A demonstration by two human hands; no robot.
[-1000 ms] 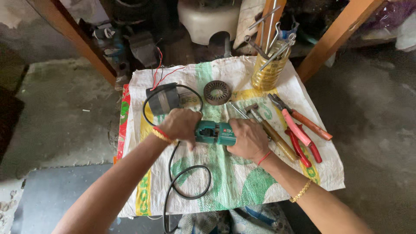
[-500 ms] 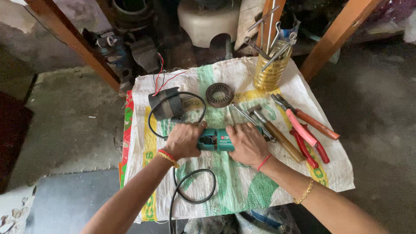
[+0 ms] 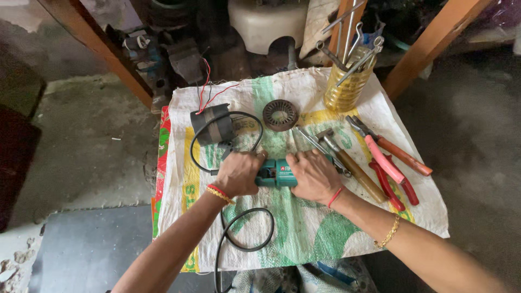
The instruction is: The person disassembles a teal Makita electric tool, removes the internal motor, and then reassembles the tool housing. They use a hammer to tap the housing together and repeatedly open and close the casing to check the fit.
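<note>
A teal power tool body (image 3: 278,173) lies on a white woven sack (image 3: 304,239) with green print. My left hand (image 3: 239,173) grips its left end, and my right hand (image 3: 312,174) grips its right end. A black power cord (image 3: 244,239) runs from the tool and loops toward me. Beyond my left hand stands a grey motor part (image 3: 211,125) with red and black wires. A round ringed metal core (image 3: 280,115) lies beside it.
To the right lie pliers with pink handles (image 3: 382,163), red-handled pliers (image 3: 399,190), a brown-handled tool (image 3: 404,154) and a wooden-handled hammer (image 3: 353,168). A yellow jar (image 3: 347,87) holds wrenches. Wooden legs (image 3: 108,59) and a concrete floor surround the sack.
The view has shifted slightly, and both hands stay on the teal tool. My hands have closed in a little tighter on its two ends.
</note>
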